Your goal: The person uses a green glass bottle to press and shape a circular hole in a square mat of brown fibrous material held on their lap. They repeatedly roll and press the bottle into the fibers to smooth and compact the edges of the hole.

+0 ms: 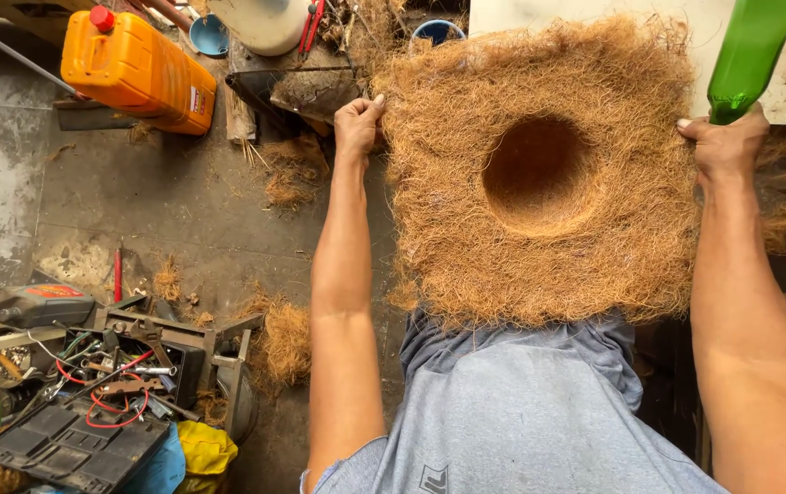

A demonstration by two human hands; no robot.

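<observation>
Grey shirt point(521, 412), left hand point(357, 123) and right hand point(727, 146) fingers gripping coir mat point(539, 174) edges, stained concrete floor point(164, 201).

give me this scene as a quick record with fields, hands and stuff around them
left hand: grips the left edge of the fibre mat
right hand: holds the mat's right edge and a green bottle
mat: brown, shaggy, round hollow in the middle
floor left: orange jug, grey oil can, toolbox with wires
clothing: grey shirt
</observation>
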